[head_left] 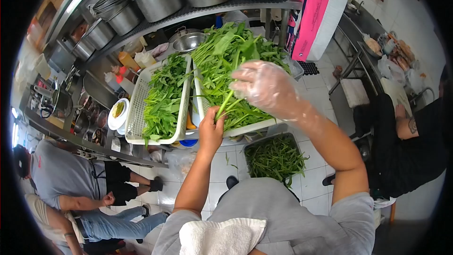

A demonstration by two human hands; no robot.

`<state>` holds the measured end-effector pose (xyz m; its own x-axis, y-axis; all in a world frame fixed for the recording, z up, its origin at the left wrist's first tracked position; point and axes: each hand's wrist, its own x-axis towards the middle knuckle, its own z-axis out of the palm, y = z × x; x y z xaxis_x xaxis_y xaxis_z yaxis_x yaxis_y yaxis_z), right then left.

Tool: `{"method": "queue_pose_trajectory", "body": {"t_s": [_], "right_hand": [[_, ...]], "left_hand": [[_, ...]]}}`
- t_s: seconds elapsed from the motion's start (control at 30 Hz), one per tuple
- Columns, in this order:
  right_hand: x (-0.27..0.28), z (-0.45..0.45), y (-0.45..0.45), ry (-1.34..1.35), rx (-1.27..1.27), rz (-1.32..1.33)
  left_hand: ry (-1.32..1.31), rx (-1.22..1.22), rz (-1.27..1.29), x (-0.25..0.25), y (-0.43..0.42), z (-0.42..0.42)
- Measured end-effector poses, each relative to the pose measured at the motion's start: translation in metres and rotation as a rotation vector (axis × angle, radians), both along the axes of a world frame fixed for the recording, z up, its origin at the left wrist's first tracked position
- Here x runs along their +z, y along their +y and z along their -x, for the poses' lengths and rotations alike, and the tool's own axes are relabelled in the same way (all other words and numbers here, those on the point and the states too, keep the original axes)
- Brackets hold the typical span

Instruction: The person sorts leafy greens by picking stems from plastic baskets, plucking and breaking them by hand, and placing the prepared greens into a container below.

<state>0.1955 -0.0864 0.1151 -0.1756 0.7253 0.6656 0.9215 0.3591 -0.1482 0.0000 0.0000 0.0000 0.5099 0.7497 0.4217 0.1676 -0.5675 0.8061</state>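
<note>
My bare left hand (210,131) is closed round the lower ends of a few leafy green stalks (225,103). Higher up, my right hand (266,87), in a clear plastic glove, curls its fingers over the same stalks; its fingertips are partly hidden. Both hands are over the near side of a white basket (255,126) heaped with long-stemmed leafy greens (222,52). To its left, a second white perforated basket (137,108) holds leafy green tops (163,99). On the floor below, a dark bin (247,160) contains loose leaves and stems (273,156).
A shelf (226,5) with steel pots (160,1) runs above the baskets. Sauce bottles (123,78) and a white tub (119,115) stand left. People are at the left (71,170) and right (415,146). A pink-and-white panel (315,14) rises behind.
</note>
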Motion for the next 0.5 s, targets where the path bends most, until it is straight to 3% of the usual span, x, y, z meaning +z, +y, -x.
{"method": "queue_pose_trajectory", "body": {"t_s": [0.07, 0.1, 0.17, 0.23, 0.33, 0.5], "right_hand": [[0.004, 0.003, 0.009, -0.307, 0.007, -0.022], [0.002, 0.007, 0.014, -0.300, 0.011, -0.021], [-0.011, -0.002, 0.026, -0.537, -0.019, 0.075], [-0.016, -0.002, 0.037, -0.450, 0.037, 0.162], [-0.017, -0.001, 0.042, -0.554, -0.047, 0.117], [-0.018, 0.008, 0.062, -0.394, -0.022, -0.135]], "left_hand": [[-0.036, -0.053, -0.048, 0.003, -0.002, 0.001], [-0.030, -0.050, -0.046, 0.007, -0.002, 0.008], [0.001, -0.031, -0.064, 0.013, -0.001, 0.007], [-0.008, -0.018, -0.074, 0.010, -0.002, 0.008], [-0.029, 0.000, -0.081, 0.006, -0.001, 0.009], [-0.059, 0.063, -0.017, 0.013, -0.005, 0.001]]}}
